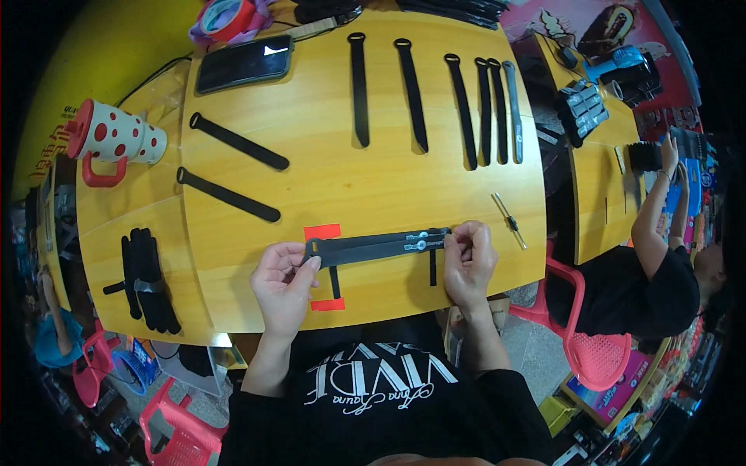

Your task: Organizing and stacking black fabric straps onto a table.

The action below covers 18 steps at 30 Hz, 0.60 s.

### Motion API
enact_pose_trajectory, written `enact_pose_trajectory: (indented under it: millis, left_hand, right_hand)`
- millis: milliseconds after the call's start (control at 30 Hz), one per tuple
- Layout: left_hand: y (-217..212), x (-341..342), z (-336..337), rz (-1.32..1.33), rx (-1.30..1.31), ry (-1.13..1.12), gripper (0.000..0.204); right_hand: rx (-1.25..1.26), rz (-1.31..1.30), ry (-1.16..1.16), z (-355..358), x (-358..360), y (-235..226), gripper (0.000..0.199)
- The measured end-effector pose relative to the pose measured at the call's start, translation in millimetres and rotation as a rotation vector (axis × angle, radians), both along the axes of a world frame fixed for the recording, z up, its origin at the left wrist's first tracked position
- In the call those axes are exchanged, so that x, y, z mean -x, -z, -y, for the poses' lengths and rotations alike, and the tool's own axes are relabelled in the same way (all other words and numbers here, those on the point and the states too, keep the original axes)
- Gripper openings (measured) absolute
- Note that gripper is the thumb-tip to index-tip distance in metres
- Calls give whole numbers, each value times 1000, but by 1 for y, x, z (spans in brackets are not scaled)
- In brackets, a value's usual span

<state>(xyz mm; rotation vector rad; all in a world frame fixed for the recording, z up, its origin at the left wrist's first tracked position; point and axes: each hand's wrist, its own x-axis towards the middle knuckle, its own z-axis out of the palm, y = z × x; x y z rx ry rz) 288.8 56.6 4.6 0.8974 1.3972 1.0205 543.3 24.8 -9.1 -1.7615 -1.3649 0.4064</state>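
Observation:
My left hand (283,281) pinches the left end of a stack of black straps (373,247) that lies across the near edge of the yellow wooden table (342,186). My right hand (468,260) grips the right end, where small metal buckles show. Under the stack a thin black strap crosses it, near two orange tape marks (322,231) on the table.
Several black straps (435,97) lie in a row at the far side, two more (233,167) at the left. A phone (244,64), tape rolls (230,17), a spotted mug (116,138), a strap bundle (148,283). A person in black sits at the right; pink chairs (594,353).

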Motion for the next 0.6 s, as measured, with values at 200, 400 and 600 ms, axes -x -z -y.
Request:
enact_pose_trajectory:
  millis: [200, 400, 600]
  left_hand:
    - [3, -3, 0, 26, -32, 3, 21]
    - [1, -3, 0, 15, -23, 21, 19]
    - [13, -3, 1, -114, -74, 52, 23]
  right_hand:
    - [4, 13, 40, 3, 0, 1, 14]
    - [9, 13, 2, 1, 1, -3, 15]
    - [15, 10, 11, 2, 2, -1, 15]
